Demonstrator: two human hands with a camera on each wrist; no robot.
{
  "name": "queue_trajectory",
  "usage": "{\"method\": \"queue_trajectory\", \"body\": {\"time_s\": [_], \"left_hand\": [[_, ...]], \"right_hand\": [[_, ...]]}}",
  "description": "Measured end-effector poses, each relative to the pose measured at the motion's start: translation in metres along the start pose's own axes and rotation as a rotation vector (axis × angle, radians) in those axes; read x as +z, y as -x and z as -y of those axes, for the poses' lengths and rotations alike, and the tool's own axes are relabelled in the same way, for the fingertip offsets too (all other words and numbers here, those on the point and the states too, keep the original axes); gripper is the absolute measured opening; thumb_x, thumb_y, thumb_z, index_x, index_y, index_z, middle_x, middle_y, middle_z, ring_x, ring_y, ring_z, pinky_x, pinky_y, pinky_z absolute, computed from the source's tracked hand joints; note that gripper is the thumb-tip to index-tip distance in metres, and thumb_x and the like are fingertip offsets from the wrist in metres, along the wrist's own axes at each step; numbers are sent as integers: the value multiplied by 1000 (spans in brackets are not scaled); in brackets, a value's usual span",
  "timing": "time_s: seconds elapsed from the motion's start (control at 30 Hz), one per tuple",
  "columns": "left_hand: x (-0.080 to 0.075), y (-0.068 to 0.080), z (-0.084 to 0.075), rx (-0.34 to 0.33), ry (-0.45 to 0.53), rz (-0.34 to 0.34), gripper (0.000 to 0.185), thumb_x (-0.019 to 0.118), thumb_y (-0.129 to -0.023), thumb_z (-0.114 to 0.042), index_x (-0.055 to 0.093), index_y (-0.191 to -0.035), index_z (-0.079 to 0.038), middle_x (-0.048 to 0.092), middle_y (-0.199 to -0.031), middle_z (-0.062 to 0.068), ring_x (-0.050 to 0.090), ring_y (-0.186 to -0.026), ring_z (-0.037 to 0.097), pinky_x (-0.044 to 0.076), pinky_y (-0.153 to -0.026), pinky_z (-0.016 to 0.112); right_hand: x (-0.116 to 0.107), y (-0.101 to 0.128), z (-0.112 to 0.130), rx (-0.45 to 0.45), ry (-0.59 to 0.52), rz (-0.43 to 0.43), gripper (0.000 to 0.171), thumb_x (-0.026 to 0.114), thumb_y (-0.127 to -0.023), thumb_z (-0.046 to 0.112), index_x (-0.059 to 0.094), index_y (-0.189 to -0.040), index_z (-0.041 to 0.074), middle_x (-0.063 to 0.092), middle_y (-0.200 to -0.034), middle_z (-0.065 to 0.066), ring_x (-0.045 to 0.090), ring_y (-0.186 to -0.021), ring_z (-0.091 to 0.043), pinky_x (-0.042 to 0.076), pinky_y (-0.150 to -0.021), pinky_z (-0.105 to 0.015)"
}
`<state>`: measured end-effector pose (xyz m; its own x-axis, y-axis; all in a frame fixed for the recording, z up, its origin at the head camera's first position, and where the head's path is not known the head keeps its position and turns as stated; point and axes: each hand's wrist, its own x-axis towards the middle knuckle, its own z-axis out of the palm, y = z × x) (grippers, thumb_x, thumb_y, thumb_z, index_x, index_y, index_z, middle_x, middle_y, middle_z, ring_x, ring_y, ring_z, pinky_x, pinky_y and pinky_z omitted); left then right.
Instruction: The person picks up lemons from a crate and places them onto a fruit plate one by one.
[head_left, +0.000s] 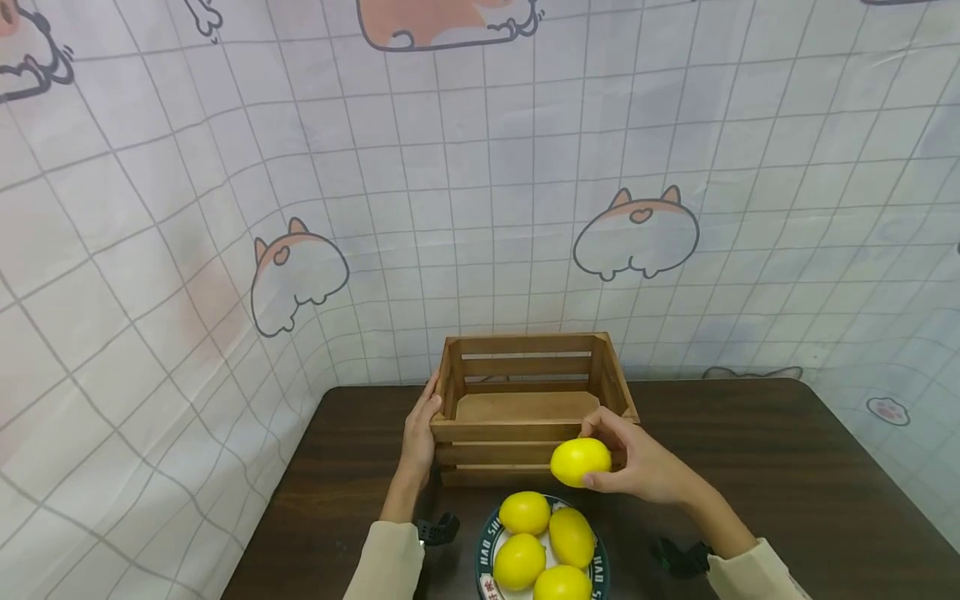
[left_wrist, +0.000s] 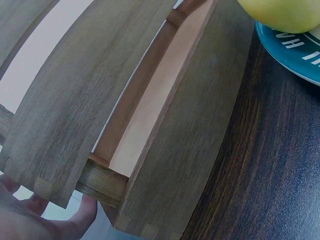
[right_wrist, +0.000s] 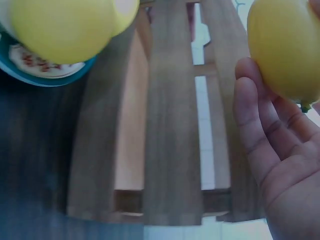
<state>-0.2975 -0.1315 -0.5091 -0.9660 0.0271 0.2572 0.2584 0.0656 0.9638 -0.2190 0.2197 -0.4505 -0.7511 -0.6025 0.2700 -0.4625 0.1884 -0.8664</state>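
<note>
A yellow lemon point(head_left: 581, 462) is pinched between the thumb and fingers of my right hand point(head_left: 637, 458), in front of the crate's near side. In the right wrist view the same lemon point(right_wrist: 285, 47) shows its small green stem end. My left hand point(head_left: 420, 433) rests against the left side of the slatted wooden crate point(head_left: 510, 431); its fingertips point(left_wrist: 86, 212) touch the slats in the left wrist view. Inside, the crate's bare bottom point(head_left: 525, 406) shows. Below it, several lemons point(head_left: 525, 512) lie on a round plate with a dark green lettered rim point(head_left: 486, 546).
Everything stands on a dark wood-grain table point(head_left: 720, 450). Behind and on both sides hangs a white gridded cloth point(head_left: 510, 208) with cartoon dog prints. Dark wrist devices point(head_left: 438, 529) sit on both forearms. The plate is close to the crate's front.
</note>
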Motion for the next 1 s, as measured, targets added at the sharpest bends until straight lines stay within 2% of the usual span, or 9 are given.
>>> {"method": "queue_trajectory", "body": {"time_s": [0.3, 0.63, 0.77, 1.0], "left_hand": [[-1, -1, -1, 6, 10, 7, 52, 35, -111, -38, 32, -162, -30, 26, -169, -8, 15, -160, 22, 8, -129, 57], [-2, -1, -1, 11, -1, -2, 51, 35, -111, -38, 32, -161, -30, 26, -169, -8, 15, -160, 21, 8, -129, 56], [-1, 0, -1, 15, 2, 5, 53, 34, -111, -36, 30, -163, -24, 25, -170, -5, 15, -160, 22, 9, -129, 55], [-1, -1, -1, 10, -2, 5, 54, 34, -111, -35, 30, -163, -23, 24, -171, -3, 14, -160, 25, 8, -128, 59]], "right_hand": [[7, 25, -14, 8, -84, 62, 39, 72, -91, 4, 46, -121, 6, 53, -113, -20, 65, -93, -22, 62, -82, -36], [11, 47, -32, 48, -119, 144, 40, 71, -90, 5, 49, -123, 7, 55, -117, -16, 65, -100, -21, 61, -87, -36], [13, 55, -38, 89, -156, 181, 39, 70, -91, 4, 49, -124, 5, 55, -119, -15, 64, -101, -19, 60, -89, -36], [15, 65, -44, 164, -224, 249, 39, 69, -90, 6, 51, -125, 5, 57, -121, -12, 64, -101, -17, 60, -91, -37]]}}
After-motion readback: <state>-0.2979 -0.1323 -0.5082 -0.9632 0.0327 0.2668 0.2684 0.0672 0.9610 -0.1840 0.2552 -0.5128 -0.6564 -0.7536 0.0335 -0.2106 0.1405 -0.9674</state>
